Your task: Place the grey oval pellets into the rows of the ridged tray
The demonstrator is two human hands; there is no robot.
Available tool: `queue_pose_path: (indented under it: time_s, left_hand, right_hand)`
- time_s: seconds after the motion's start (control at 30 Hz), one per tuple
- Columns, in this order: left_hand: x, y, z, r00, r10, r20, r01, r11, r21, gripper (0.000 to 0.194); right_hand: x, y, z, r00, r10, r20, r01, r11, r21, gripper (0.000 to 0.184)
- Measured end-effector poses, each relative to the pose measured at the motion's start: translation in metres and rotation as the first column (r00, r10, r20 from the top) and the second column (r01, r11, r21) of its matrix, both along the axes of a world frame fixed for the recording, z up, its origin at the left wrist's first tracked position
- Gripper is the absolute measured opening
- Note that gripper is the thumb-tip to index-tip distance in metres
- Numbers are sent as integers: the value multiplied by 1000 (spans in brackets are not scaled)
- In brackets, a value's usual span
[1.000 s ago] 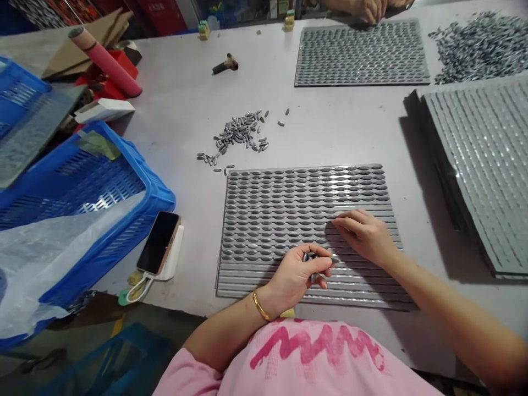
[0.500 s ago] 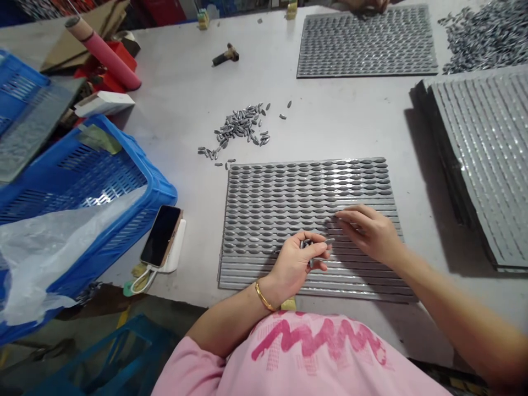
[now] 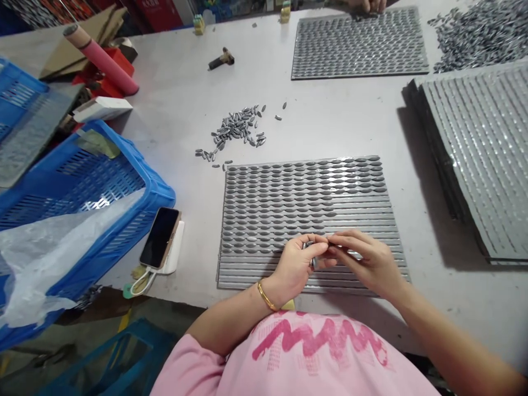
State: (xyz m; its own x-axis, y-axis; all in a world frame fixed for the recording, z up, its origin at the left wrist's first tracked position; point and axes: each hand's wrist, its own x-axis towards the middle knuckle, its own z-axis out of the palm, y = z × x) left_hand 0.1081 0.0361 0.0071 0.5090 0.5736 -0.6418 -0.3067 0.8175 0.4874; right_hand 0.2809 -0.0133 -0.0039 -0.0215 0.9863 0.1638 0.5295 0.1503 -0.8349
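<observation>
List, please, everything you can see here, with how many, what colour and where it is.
ribbed tray: one, grey, before the person, upper rows filled, lower grooves bare
grey pellets: many, grey, loose beyond the ribbed tray
filled tray: one, grey, far side
tray stack: one stack, grey, right
pellet heap: one, grey, far right corner
crate: one, blue, left
plastic bag: one, whitish, over the crate
smartphone: one, black screen, beside the crate
pink roll: one, pink, far left
co-worker's hands: far edge
bangle: one, gold, left wrist
left hand: one, holding grey pellets over the ribbed tray
right hand: one, fingers meeting the left hand
</observation>
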Motion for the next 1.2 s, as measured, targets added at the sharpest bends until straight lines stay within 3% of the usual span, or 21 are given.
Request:
queue_pose_path:
  time_s: [0.07, 0.2, 0.33, 0.47, 0.53, 0.67, 0.77, 0.83, 1.03, 1.2]
  left_hand:
    - [-1, 0, 1, 1000, -18, 24, 19, 999, -38, 15]
    - [-1, 2, 3, 999, -29, 29, 32, 995, -100, 19]
    - [0, 2, 4, 999, -30, 18, 31, 994, -107, 19]
    - [-6, 4, 4, 998, -69, 6, 69, 984, -162, 20]
    - [-10, 6, 4, 997, -71, -4, 69, 979, -192, 24]
    - [-16, 7, 7, 998, -14, -55, 7, 991, -137, 25]
    - [-17, 5, 9, 995, 4, -103, -13, 996, -86, 16]
    - [-17, 3, 9, 992, -3, -123, -3, 999, -45, 12]
    - [-17, 6, 1, 991, -100, -90, 105, 993, 55, 35]
    - [-13, 9, -4, 991, -72, -112, 74, 997, 15, 53]
  right_hand:
    - [7, 3, -1, 1000, 25, 15, -25, 1000, 3, 19]
    - [19, 12, -10, 999, -42, -6, 42, 997, -69, 13]
    - [26, 17, -17, 999, 44, -31, -48, 988, -149, 15]
    - [32, 11, -20, 984, -28, 175, 32, 999, -19, 12]
    - [31, 8, -23, 956, -10, 292, 5, 1000, 19, 13]
    - [21, 6, -28, 860, 40, 508, -59, 998, 21, 17]
    - [12, 8, -30, 827, 52, 560, -64, 998, 2, 11]
    - [9, 11, -32, 845, 41, 534, -47, 999, -3, 10]
    - [10, 16, -32, 929, -54, 365, 44, 998, 36, 15]
    - [4, 14, -8, 999, 3, -50, -5, 999, -34, 10]
